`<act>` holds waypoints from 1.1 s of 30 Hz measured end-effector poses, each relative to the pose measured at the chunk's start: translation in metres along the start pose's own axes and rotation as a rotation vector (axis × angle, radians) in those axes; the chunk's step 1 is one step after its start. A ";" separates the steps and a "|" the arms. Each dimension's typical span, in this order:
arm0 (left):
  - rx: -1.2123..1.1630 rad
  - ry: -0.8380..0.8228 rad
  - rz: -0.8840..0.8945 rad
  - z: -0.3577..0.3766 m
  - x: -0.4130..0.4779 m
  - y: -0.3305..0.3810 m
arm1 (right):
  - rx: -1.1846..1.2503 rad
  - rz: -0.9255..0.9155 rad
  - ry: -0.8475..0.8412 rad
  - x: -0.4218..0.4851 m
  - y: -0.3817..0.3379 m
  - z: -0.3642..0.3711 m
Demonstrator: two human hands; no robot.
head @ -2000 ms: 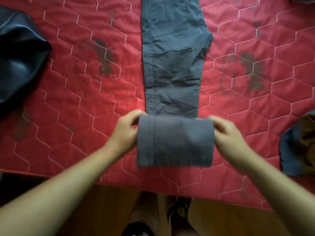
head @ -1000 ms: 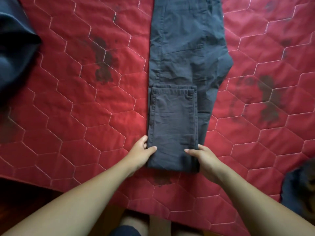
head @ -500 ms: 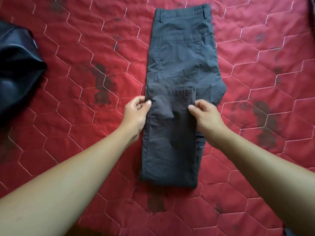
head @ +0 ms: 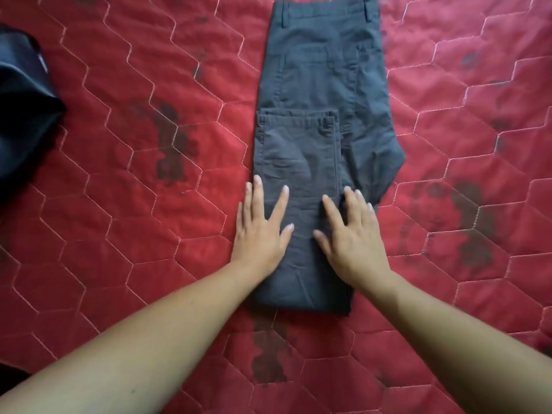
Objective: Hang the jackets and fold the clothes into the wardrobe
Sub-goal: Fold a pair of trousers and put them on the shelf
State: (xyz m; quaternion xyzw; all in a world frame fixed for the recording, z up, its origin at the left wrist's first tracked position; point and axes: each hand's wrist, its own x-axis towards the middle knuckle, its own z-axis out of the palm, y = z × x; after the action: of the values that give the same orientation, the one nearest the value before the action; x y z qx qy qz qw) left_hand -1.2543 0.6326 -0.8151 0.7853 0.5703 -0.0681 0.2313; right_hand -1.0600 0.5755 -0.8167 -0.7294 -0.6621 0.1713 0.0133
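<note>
Nearest, the left hand (head: pixel 260 231) and right hand (head: pixel 352 237) are laid flat on the doubled-over leg section of the grey trousers (head: pixel 316 85). Each grip is apart, fingers straight, with nothing clamped, apparently so that the fold is pressed smooth. The trousers are spread lengthwise on the red quilt (head: pixel 119 144), hems brought up toward the seat and waistband farthest away. A dark jacket (head: pixel 21 115) is left at the far left. Half a second earlier the hem edge was pinched farther up by both hands; it has since been released
</note>
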 end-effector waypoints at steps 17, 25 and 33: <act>0.281 0.096 0.171 -0.017 0.119 -0.020 | -0.242 -0.006 -0.002 0.108 0.047 -0.003; 0.299 0.156 0.195 -0.041 0.149 -0.014 | -0.185 0.005 0.050 0.142 0.037 -0.027; 0.264 0.163 0.247 -0.033 0.171 -0.019 | -0.228 0.015 -0.017 0.163 0.045 -0.015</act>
State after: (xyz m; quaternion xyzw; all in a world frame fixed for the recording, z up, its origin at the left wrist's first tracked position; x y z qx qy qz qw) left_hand -1.2186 0.7994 -0.8542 0.8757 0.4725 -0.0495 0.0857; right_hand -1.0025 0.7315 -0.8519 -0.7296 -0.6720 0.1012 -0.0764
